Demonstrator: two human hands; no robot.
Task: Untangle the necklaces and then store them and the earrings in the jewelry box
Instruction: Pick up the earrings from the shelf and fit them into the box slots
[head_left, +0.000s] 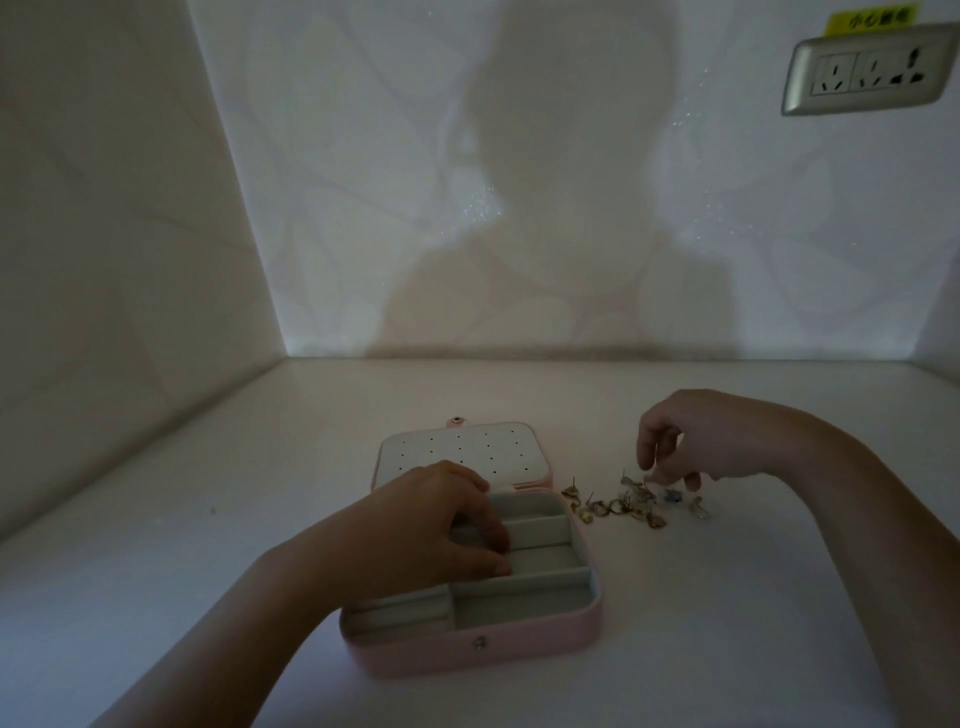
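A pink jewelry box lies open on the white table, its grey compartments showing. Its lid lies flat behind it, white inside with rows of small holes. My left hand rests over the box's left compartments, fingers reaching inside; what they touch is hidden. To the right of the box lies a scatter of several small stud earrings. My right hand hovers over them, fingertips pointing down and pinching at one earring. No necklace is visible.
The white table sits in a corner, with a wall on the left and a wall behind. A wall socket with a yellow label sits at the upper right. The light is dim.
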